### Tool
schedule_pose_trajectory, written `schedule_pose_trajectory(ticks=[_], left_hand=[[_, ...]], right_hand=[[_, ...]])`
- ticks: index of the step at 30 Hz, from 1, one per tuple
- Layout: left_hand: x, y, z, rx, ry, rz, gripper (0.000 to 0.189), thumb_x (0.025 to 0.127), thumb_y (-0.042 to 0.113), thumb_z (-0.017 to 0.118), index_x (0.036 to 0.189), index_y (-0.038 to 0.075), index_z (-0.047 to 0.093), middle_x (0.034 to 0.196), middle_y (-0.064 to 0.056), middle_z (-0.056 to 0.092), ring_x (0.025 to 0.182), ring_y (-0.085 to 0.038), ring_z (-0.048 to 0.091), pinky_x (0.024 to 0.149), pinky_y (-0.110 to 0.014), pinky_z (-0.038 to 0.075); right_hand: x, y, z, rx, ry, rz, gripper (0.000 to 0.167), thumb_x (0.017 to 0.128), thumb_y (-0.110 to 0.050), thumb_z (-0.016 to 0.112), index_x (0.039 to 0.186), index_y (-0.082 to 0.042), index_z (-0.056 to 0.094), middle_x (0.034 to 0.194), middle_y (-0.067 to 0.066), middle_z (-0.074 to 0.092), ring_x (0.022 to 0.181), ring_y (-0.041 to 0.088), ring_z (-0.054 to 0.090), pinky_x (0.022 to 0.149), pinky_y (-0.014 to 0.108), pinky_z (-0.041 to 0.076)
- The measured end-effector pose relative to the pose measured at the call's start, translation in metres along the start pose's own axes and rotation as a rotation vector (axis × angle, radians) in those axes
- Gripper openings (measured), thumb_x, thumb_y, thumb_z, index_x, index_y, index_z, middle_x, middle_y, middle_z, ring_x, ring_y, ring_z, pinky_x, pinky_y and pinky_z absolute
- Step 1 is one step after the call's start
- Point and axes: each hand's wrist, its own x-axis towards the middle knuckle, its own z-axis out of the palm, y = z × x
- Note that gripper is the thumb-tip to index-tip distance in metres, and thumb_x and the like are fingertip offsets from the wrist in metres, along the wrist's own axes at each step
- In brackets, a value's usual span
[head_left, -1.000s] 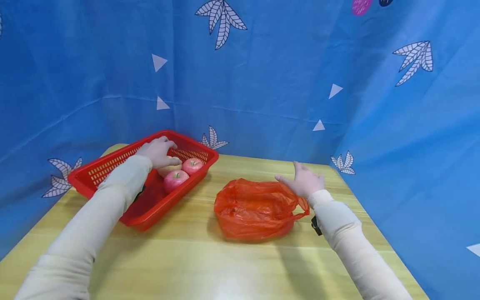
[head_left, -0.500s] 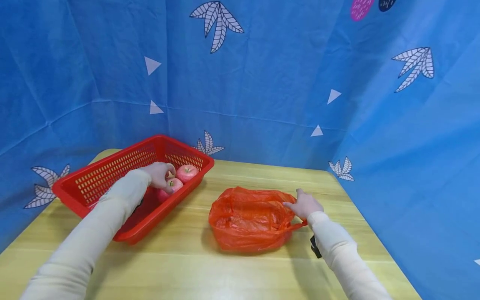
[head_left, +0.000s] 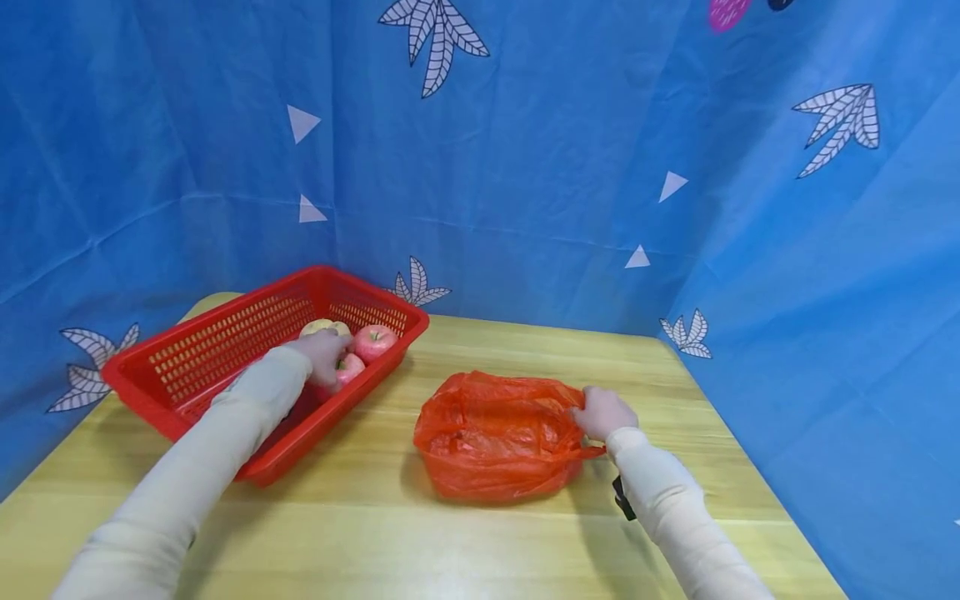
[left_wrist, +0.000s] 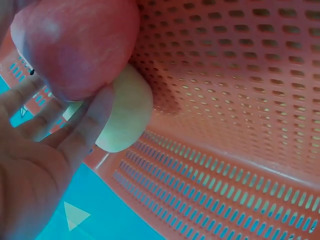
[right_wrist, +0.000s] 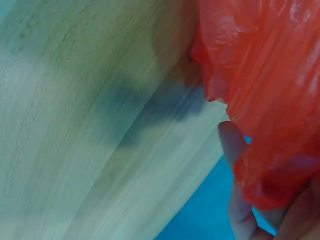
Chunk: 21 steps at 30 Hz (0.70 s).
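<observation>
In the head view my left hand (head_left: 324,354) reaches into a red plastic basket (head_left: 187,358) and holds a red apple (head_left: 350,367). The left wrist view has its fingers against the side of that apple (left_wrist: 82,45), with a pale yellow-green fruit (left_wrist: 131,112) just behind. Another red apple (head_left: 375,342) lies by the basket's right wall, and a pale yellow fruit (head_left: 318,326) sits beyond my hand. My right hand (head_left: 606,413) grips the right rim of an orange-red plastic bag (head_left: 487,483). In the right wrist view, the bag's gathered film (right_wrist: 270,175) lies between thumb and fingers.
The bag stands with its mouth spread on a light wooden table (head_left: 390,550), to the right of the basket. A blue patterned cloth (head_left: 510,167) hangs behind the table and along both sides.
My left hand has lowered into the basket and taken hold of the front red apple. My right hand has come down from above the bag's right side and closed on its rim.
</observation>
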Motion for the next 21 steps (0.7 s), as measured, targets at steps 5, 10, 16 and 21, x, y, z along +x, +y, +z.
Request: schedule_pose_trajectory(ticks=[5,10,16,21], left_hand=[[0.002,0.000,0.003,0.006,0.018,-0.023,0.063,0.060,0.020,0.089,0.117,0.007,0.063,0.108,-0.015,0.064,0.101,-0.031,0.058,0.095,-0.053,0.054],[-0.001,-0.002,0.003,0.013,0.046,-0.002,0.068,0.058,0.026,0.091,0.117,0.007,0.063,0.106,-0.012,0.064,0.099,-0.029,0.058,0.092,-0.052,0.055],[-0.013,-0.003,-0.019,-0.024,0.134,-0.032,0.080,0.059,0.028,0.093,0.128,0.002,0.060,0.115,-0.019,0.062,0.103,-0.034,0.060,0.092,-0.054,0.057],[-0.021,0.007,-0.047,-0.094,0.248,-0.055,0.086,0.065,0.027,0.094,0.137,0.002,0.054,0.129,-0.025,0.056,0.118,-0.044,0.054,0.096,-0.061,0.055]], right_hand=[[-0.001,-0.003,0.002,-0.007,0.028,-0.001,0.019,0.098,-0.020,0.058,0.088,-0.006,0.067,0.072,0.006,0.065,0.068,0.023,0.063,0.057,0.038,0.049],[-0.003,-0.004,0.001,-0.003,0.021,-0.008,0.020,0.099,-0.018,0.057,0.085,-0.007,0.067,0.064,0.002,0.065,0.061,0.019,0.064,0.055,0.036,0.048],[-0.004,-0.004,-0.001,0.009,0.031,-0.010,0.020,0.099,-0.017,0.057,0.085,-0.009,0.068,0.065,0.001,0.067,0.061,0.018,0.066,0.056,0.038,0.050],[-0.005,-0.002,-0.002,-0.006,0.053,-0.003,0.022,0.098,-0.018,0.059,0.079,-0.010,0.066,0.066,0.002,0.068,0.064,0.021,0.067,0.057,0.040,0.051]])
